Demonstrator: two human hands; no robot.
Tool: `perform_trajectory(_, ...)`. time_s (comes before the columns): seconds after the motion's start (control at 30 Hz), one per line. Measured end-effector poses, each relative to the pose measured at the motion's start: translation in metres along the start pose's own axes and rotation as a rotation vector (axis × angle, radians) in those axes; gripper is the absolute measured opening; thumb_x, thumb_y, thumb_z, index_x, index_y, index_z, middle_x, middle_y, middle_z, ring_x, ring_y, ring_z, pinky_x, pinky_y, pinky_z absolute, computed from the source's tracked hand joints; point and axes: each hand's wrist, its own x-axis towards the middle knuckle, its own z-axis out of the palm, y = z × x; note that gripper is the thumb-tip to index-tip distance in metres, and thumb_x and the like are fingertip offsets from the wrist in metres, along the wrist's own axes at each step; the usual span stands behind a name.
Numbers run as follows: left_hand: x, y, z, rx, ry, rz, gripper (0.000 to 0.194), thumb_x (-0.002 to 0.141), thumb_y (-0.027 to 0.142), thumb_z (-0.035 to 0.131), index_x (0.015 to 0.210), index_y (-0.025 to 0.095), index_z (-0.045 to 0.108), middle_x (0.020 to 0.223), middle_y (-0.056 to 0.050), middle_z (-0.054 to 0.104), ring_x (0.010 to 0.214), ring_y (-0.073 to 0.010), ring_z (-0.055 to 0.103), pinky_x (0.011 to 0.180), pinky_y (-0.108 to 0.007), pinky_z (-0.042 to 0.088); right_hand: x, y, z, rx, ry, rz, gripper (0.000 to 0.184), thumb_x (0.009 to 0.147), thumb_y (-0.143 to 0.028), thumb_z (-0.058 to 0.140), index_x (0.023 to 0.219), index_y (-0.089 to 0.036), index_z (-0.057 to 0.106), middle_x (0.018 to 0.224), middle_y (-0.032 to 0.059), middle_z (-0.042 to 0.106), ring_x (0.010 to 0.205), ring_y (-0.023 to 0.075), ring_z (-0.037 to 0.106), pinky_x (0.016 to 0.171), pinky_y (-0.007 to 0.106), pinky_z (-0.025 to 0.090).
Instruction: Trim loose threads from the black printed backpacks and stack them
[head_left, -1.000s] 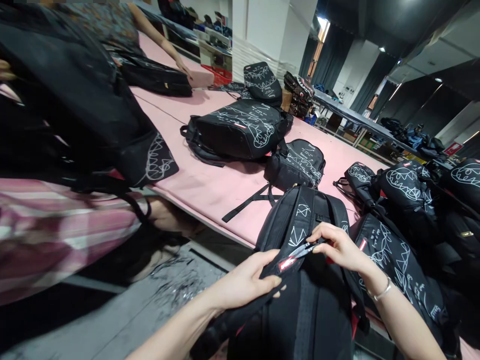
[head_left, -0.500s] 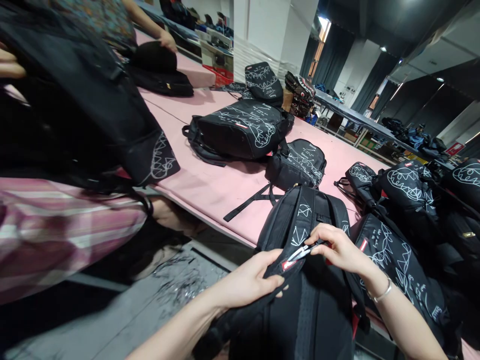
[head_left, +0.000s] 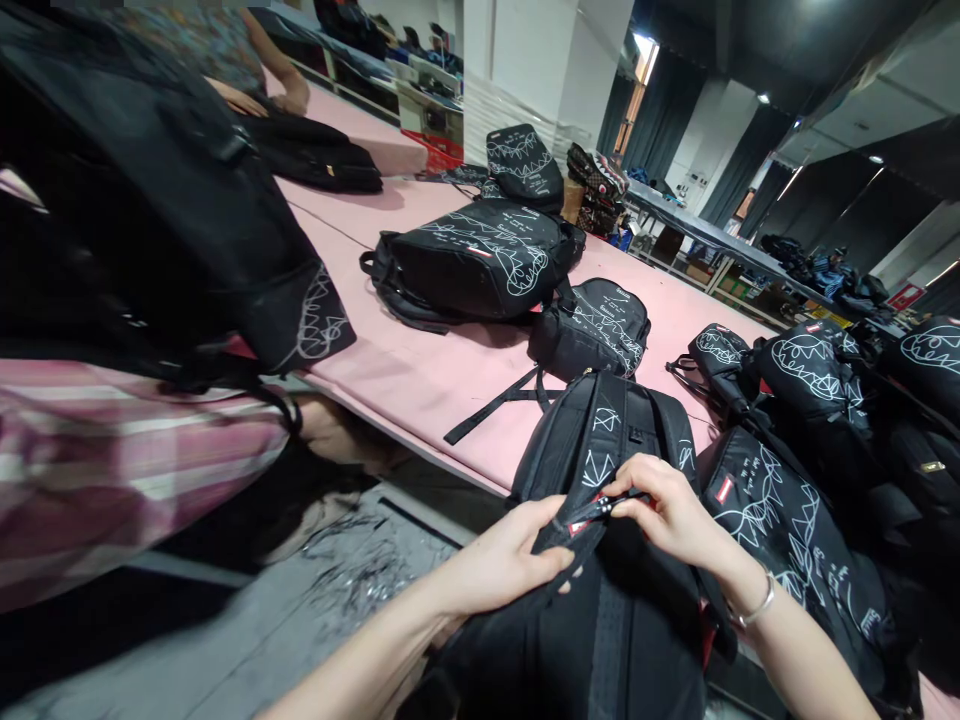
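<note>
A black backpack (head_left: 600,620) with white line drawings lies back-up against me, its top on the edge of the pink table (head_left: 420,380). My left hand (head_left: 499,560) pinches the backpack's strap at a small red label (head_left: 577,525). My right hand (head_left: 671,510) is closed on small metal snips (head_left: 611,503), whose tips sit at that label. A bracelet is on my right wrist.
Several more black printed backpacks (head_left: 480,255) lie across the table and pile up at the right (head_left: 810,390). A person in a pink plaid sleeve (head_left: 127,450) holds a black backpack (head_left: 165,200) at the left. Another person's hand (head_left: 289,100) rests on a bag farther back. Thread scraps litter the floor (head_left: 360,575).
My right hand has slid the snips left and down toward the red label. The far person's hand has drawn back along the table.
</note>
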Motion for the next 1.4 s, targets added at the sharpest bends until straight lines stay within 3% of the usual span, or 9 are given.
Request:
perform_trajectory(0.27,0.008,-0.023,-0.015,-0.108,0.022,-0.009,0.039,0.067,0.029,0.067,0.102,0.015,0.056,0.083,-0.002,0.058,0.068,-0.0155,0.056,0.063,-0.03,0.05,-0.013,0.019,0.031,0.178,0.141,0.154,0.007,0.082,-0.025,0.058,0.084,-0.019,0.062,0.082,0.0039,0.061,0.078,0.0172,0.056,0.073,0.031,0.044)
perform_trajectory(0.5,0.019,-0.064,-0.058,-0.106,0.174,-0.169,0.05,0.068,0.041,0.068,0.107,0.015,0.051,0.074,0.0,0.062,0.062,-0.0155,0.058,0.06,-0.028,0.047,-0.034,0.047,0.056,0.417,0.286,0.513,0.013,0.076,-0.026,0.059,0.085,-0.017,0.06,0.076,0.0009,0.06,0.065,0.0137,0.054,0.061,0.026,0.043)
perform_trajectory(0.63,0.019,-0.084,-0.092,0.179,0.34,-0.166,0.041,0.075,0.05,0.054,0.097,0.016,0.059,0.074,-0.003,0.065,0.068,-0.0207,0.061,0.065,-0.031,0.048,-0.069,0.073,0.045,0.336,0.467,0.608,0.022,0.079,-0.035,0.055,0.09,-0.016,0.06,0.086,0.0049,0.063,0.081,0.0183,0.058,0.075,0.031,0.044)
perform_trajectory(0.77,0.015,-0.103,-0.109,0.701,0.651,-0.061,0.035,0.075,0.046,0.046,0.087,0.018,0.062,0.097,-0.011,0.067,0.095,-0.0291,0.059,0.085,-0.038,0.044,-0.127,0.108,0.025,0.207,0.71,0.793,0.036,0.078,-0.046,0.053,0.096,-0.015,0.06,0.094,0.0088,0.064,0.09,0.0218,0.057,0.085,0.035,0.042)
perform_trajectory(0.87,0.011,-0.11,-0.092,0.888,0.705,0.119,0.038,0.077,0.045,0.042,0.097,0.018,0.06,0.101,-0.012,0.065,0.093,-0.0279,0.06,0.085,-0.041,0.045,-0.171,0.12,0.021,0.266,0.632,0.962,0.043,0.07,-0.047,0.061,0.097,-0.013,0.062,0.097,0.0096,0.065,0.09,0.0223,0.058,0.083,0.034,0.043)
perform_trajectory(1.03,0.007,-0.108,-0.036,0.961,0.594,0.463,0.03,0.08,0.04,0.046,0.096,0.02,0.061,0.097,-0.009,0.065,0.093,-0.026,0.059,0.091,-0.042,0.043,-0.206,0.108,0.027,0.461,0.455,1.077,0.036,0.058,-0.045,0.072,0.064,-0.01,0.065,0.058,0.0017,0.062,0.055,0.0149,0.055,0.058,0.028,0.043)
perform_trajectory(1.13,0.013,-0.11,-0.016,0.817,0.48,0.385,0.028,0.079,0.04,0.05,0.097,0.022,0.062,0.099,-0.007,0.066,0.088,-0.023,0.063,0.087,-0.038,0.048,-0.207,0.092,0.017,0.541,0.467,1.066,0.039,0.061,-0.049,0.069,0.064,-0.01,0.065,0.06,0.0026,0.062,0.056,0.014,0.055,0.058,0.027,0.044)
perform_trajectory(1.27,0.023,-0.11,0.001,0.533,0.273,0.152,0.032,0.077,0.043,0.054,0.101,0.023,0.061,0.1,-0.005,0.068,0.087,-0.022,0.065,0.084,-0.035,0.051,-0.186,0.061,0.003,0.777,0.491,0.895,0.039,0.063,-0.045,0.07,0.077,-0.01,0.067,0.067,0.0034,0.063,0.06,0.0126,0.056,0.061,0.026,0.045)
perform_trajectory(1.4,0.027,-0.094,0.025,0.172,0.118,0.071,0.04,0.077,0.042,0.056,0.11,0.02,0.054,0.102,-0.008,0.067,0.097,-0.0231,0.063,0.089,-0.035,0.05,-0.139,0.032,0.029,0.917,0.472,0.706,0.046,0.053,-0.026,0.081,0.095,-0.014,0.067,0.054,-0.0086,0.047,0.045,0.0027,0.036,0.046,0.017,0.031)
